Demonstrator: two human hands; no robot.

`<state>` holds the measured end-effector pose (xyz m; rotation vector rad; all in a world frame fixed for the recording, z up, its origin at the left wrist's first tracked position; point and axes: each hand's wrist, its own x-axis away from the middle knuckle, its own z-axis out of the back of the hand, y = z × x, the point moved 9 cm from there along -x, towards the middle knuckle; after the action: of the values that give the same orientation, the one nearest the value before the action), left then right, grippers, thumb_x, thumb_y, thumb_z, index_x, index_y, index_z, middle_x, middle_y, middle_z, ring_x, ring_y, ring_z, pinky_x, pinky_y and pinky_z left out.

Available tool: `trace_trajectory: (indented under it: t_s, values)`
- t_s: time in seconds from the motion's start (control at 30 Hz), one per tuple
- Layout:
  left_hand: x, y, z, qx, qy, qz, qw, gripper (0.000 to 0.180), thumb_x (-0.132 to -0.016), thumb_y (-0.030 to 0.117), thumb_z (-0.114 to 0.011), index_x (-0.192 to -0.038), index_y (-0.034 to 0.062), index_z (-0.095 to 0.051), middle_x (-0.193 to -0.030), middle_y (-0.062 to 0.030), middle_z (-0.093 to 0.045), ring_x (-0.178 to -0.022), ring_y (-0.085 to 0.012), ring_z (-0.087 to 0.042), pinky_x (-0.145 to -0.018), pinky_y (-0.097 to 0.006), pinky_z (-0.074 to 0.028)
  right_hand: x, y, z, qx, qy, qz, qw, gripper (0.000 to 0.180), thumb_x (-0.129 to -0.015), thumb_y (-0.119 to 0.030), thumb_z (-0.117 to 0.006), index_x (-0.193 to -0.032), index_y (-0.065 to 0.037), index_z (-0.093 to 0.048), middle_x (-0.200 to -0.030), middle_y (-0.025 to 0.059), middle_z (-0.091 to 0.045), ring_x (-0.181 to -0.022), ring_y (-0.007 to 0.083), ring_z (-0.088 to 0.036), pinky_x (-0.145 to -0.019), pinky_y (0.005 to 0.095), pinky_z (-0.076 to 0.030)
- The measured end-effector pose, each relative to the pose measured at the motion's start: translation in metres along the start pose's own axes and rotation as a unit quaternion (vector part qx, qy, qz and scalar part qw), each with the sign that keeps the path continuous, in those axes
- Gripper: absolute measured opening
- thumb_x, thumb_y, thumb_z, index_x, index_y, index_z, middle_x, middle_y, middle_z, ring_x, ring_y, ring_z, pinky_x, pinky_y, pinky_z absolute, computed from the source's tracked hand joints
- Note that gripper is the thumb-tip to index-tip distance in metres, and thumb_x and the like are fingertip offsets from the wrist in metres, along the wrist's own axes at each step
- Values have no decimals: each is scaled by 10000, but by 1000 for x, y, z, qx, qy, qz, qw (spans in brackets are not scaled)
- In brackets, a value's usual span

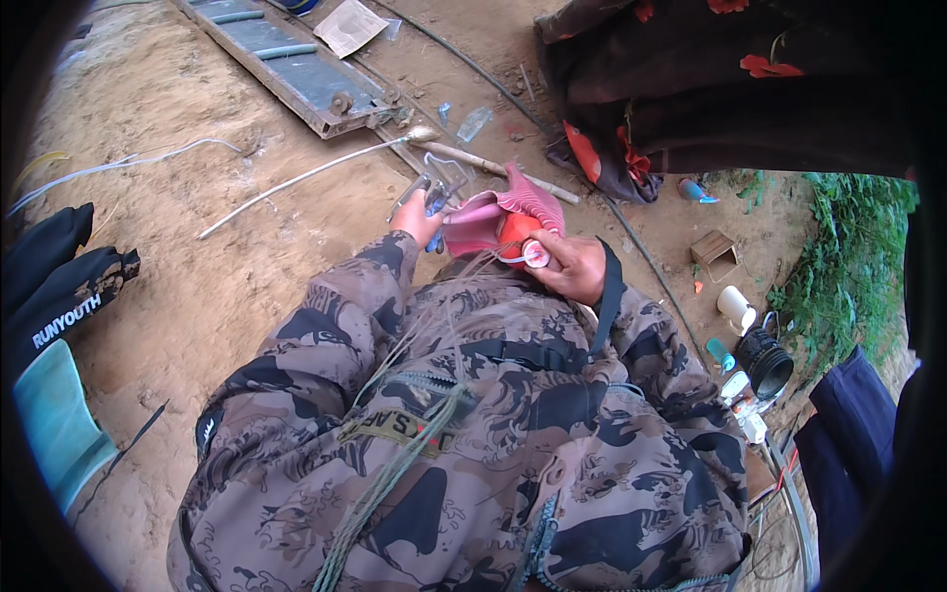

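Bare, sandy ground point(247, 257) forms the background, its outer parts bent and cut off by the dark circular rim of the fisheye view. At centre, before the wearer's camouflage jacket point(473, 503), the left hand point(419, 219) has its fingers curled about a blue-and-grey tool point(435, 200); the fingertips are partly hidden, and the tool's exact kind and long axis are hard to make out. The right hand point(577, 268) pinches a small white disc with a red centre point(536, 254) between thumb and fingers, its round face turned toward the viewer. Just beside the disc, an orange-red object point(515, 231) lies partly covered by a pink striped cloth point(538, 200), so that its full form cannot be told; the cloth's pointed corner rises away from the wearer.

Containers lie to the right: an open brown box point(714, 255), a tilted white vessel point(735, 307) and a black bucket point(764, 362) tipped on its side, the contents of all three indistinct. Beyond the hands, a wooden stick point(503, 173) runs obliquely from upper left to lower right. Dark flowered fabric point(691, 99) is cut off at the upper edge.
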<state>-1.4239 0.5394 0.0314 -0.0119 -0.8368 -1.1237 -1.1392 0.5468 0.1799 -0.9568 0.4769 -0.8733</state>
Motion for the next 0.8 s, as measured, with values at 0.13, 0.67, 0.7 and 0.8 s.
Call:
trace_trajectory:
  t_s: [0.13, 0.67, 0.7, 0.8]
  values:
    - [1, 24, -8, -72, 16, -57, 996, 427, -819, 251, -707, -1147, 57, -517, -994, -231, -676, -944, -406, -655, -802, -488, -516, 5, 2, 21, -80, 24, -133, 988, 347, -795, -199, -755, -1112, -102, -653, -710, 133, -647, -637, 305, -656, -570, 388, -512]
    - [31, 130, 63, 538, -202, -82, 814, 395, -834, 100, -697, -1200, 14, -573, -1051, -46, -654, -898, -104, -621, -813, -261, -503, 14, 12, 39, 113, 187, -71, 973, 464, -747, -236, -798, -1151, -62, -649, -707, 160, -652, -656, 333, -668, -588, 409, -523]
    - [26, 134, 73, 537, -181, -121, 815, 389, -837, 97, -693, -1198, 16, -575, -1054, -48, -655, -901, -106, -624, -818, -260, -503, 13, 16, 37, 85, 187, -99, 974, 461, -751, -230, -797, -1155, -62, -650, -706, 160, -654, -655, 328, -671, -589, 404, -525]
    - [5, 100, 69, 472, -131, -98, 866, 353, -845, 97, -689, -1175, 20, -589, -1064, -47, -660, -909, -108, -627, -830, -259, -506, 11, 15, 37, 3, 187, -139, 972, 436, -779, -210, -788, -1166, -65, -649, -715, 160, -661, -664, 293, -690, -600, 378, -533]
